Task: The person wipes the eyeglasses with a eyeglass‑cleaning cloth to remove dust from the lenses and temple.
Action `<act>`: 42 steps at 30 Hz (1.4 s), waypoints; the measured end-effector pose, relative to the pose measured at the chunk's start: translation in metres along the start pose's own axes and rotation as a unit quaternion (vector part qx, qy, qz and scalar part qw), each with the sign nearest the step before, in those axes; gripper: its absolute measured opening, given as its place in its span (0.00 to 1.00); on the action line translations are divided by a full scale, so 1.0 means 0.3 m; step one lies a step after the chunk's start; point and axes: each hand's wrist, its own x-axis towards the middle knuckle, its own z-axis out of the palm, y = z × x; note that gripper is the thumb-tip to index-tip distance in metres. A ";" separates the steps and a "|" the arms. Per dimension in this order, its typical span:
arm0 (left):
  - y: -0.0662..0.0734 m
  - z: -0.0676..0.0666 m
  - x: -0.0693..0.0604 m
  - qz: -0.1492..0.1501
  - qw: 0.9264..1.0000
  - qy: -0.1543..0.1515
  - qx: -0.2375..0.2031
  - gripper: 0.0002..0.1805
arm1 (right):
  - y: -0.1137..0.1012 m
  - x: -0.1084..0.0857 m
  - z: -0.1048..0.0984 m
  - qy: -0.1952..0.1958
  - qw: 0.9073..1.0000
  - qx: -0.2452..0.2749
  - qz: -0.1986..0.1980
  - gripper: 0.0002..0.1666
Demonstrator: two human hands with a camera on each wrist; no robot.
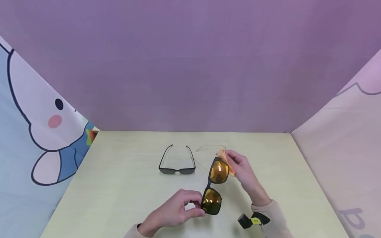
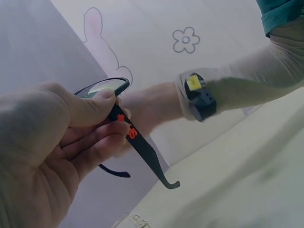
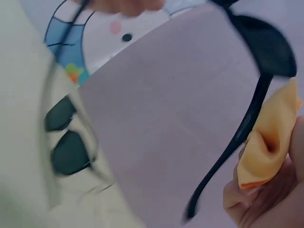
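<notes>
Left hand (image 1: 178, 210): your thumb and fingers clamp the hinge end of the amber-lensed sunglasses (image 1: 213, 195)
Black sunglasses (image 1: 177, 171): on the table (image 1: 119, 158), beyond your left hand, temples pointing away
Wire-framed eyeglasses (image 1: 210, 145): left of your right hand, partly hidden
Held pair: off the table, tilted, between your hands
Orange cloth (image 3: 270, 123): in your right fingers, by the upper lens; contact unclear
Right hand (image 1: 243, 169): pinched on cloth
</notes>
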 end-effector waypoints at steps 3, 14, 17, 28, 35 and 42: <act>0.000 -0.002 -0.008 0.004 1.000 0.004 0.002 0.02 | 0.055 0.008 0.006 0.011 0.998 -0.016 0.058 0.20; 0.008 -0.009 -0.010 -0.009 1.000 0.001 0.003 0.03 | 0.007 -0.010 0.011 0.024 0.999 -0.033 0.026 0.19; 0.010 -0.005 -0.012 -0.023 1.000 0.001 -0.004 0.03 | -0.034 -0.029 0.012 0.012 1.000 -0.026 -0.011 0.20; -0.002 -0.007 -0.045 0.001 0.999 0.009 0.033 0.02 | 0.094 -0.028 0.015 0.020 0.996 -0.023 0.079 0.19; -0.027 -0.027 -0.125 -0.044 0.999 0.005 0.016 0.01 | 0.160 -0.055 0.010 0.021 0.995 -0.041 0.093 0.17; -0.026 -0.098 -0.223 -0.055 0.997 0.044 0.027 0.06 | 0.198 -0.103 -0.008 -0.001 0.993 -0.046 0.110 0.19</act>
